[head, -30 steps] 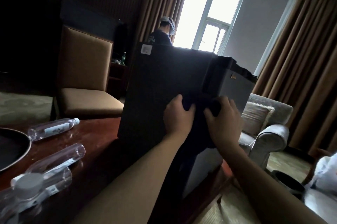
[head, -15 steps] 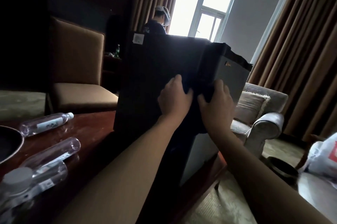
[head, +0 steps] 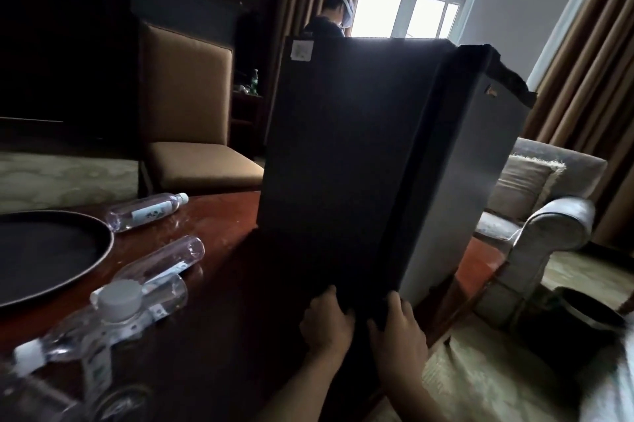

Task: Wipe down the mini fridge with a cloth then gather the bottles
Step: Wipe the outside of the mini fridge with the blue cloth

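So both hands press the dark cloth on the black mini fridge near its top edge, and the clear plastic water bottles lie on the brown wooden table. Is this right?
Not quite. In the head view both hands, left and right, press the dark cloth near the bottom corner of the black mini fridge, not near its top edge. The clear plastic water bottles do lie on the brown wooden table.

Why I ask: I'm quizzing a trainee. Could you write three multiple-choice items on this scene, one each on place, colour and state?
1. Where on the fridge is the cloth held?
A) top B) middle C) bottom corner
2. The caps are:
A) white B) red C) green
3. The far bottle is:
A) upright B) lying on the table C) in the tray

C: the left hand and right hand grip it there.
A: every cap in view is white.
B: it lies on its side on the wood.
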The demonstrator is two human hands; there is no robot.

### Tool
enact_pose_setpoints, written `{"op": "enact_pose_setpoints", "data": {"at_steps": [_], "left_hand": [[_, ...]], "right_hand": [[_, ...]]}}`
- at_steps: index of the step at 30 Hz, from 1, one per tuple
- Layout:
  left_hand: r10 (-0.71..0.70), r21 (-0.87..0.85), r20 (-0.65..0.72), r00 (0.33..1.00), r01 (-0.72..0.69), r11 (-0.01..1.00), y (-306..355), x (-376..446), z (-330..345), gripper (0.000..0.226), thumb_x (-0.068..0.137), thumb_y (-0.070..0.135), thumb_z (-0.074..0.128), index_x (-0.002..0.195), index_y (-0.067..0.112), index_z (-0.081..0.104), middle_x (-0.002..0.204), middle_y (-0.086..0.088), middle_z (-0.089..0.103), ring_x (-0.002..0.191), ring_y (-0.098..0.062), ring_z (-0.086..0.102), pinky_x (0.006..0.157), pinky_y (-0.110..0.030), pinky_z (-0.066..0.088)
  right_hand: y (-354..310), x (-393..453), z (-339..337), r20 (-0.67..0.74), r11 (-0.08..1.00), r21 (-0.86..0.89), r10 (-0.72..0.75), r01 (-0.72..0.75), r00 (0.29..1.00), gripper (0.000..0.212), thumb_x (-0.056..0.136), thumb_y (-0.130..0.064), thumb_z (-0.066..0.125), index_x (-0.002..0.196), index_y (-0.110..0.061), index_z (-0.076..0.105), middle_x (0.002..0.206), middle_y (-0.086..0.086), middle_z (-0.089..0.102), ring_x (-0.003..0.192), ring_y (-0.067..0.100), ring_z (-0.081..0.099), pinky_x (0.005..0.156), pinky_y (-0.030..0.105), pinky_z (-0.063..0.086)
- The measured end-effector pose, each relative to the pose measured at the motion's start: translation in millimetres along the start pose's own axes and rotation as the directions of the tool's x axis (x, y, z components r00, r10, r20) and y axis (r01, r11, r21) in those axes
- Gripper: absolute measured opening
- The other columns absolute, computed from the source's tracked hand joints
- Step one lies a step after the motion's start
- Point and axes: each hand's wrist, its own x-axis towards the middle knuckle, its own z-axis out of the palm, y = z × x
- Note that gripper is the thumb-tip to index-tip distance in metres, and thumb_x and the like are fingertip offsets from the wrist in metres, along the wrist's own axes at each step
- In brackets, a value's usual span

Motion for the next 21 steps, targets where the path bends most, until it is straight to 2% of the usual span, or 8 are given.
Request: {"op": "enact_pose_setpoints", "data": {"at_steps": [4,10,13,17,21], "left_hand": [[-0.048,-0.065,0.035,0.998,0.050,0.997,-4,9,-1,0.027,0.089,0.035,0.059,0.115,0.028,0.062,0.115,0.001,0.067,0.108,-0.020,0.063,0.085,-0.031,0.050],[-0.038,-0.083,0.051,0.998,0.042,0.996,-9,18,-2,0.027,0.091,0.027,0.055,0.116,0.025,0.064,0.117,-0.001,0.067,0.112,-0.022,0.062,0.090,-0.029,0.046],[-0.065,-0.096,0.067,0.996,0.071,0.993,-13,30,-3,0.029,0.092,0.022,0.055,0.119,0.023,0.063,0.120,-0.001,0.066,0.113,-0.021,0.061,0.093,-0.030,0.046],[-0.118,-0.112,-0.011,0.993,0.116,0.987,-20,50,-7,0.027,0.091,0.022,0.055,0.116,0.025,0.064,0.117,-0.001,0.067,0.110,-0.021,0.062,0.089,-0.030,0.047],[-0.150,-0.144,-0.051,0.987,0.141,0.980,-27,63,-8,0.025,0.090,0.028,0.056,0.113,0.026,0.065,0.113,0.002,0.069,0.106,-0.019,0.064,0.084,-0.026,0.047]], "right_hand": [[-4,3,1,-0.008,0.999,0.032,0.031,-0.031,0.999,0.028,0.086,-0.030,0.062,0.109,-0.019,0.049,0.110,-0.002,0.057,0.097,0.023,0.062,0.067,0.028,0.033],[-11,4,1,-0.023,0.996,0.045,0.073,-0.072,0.997,0.023,0.086,-0.029,0.060,0.104,-0.018,0.052,0.107,0.000,0.060,0.097,0.026,0.062,0.068,0.029,0.033],[-19,4,7,-0.038,0.997,0.060,0.047,-0.045,0.998,0.025,0.088,-0.028,0.058,0.112,-0.020,0.056,0.109,-0.001,0.062,0.098,0.022,0.062,0.075,0.031,0.040],[-38,11,22,-0.053,0.990,0.140,0.012,-0.005,0.999,0.037,0.090,-0.026,0.057,0.127,-0.025,0.058,0.117,-0.005,0.066,0.106,0.017,0.063,0.085,0.029,0.045],[-52,26,27,-0.017,0.986,0.162,0.041,-0.038,0.999,0.039,0.092,-0.030,0.056,0.131,-0.031,0.055,0.123,-0.008,0.064,0.110,0.015,0.061,0.089,0.028,0.044]]}}
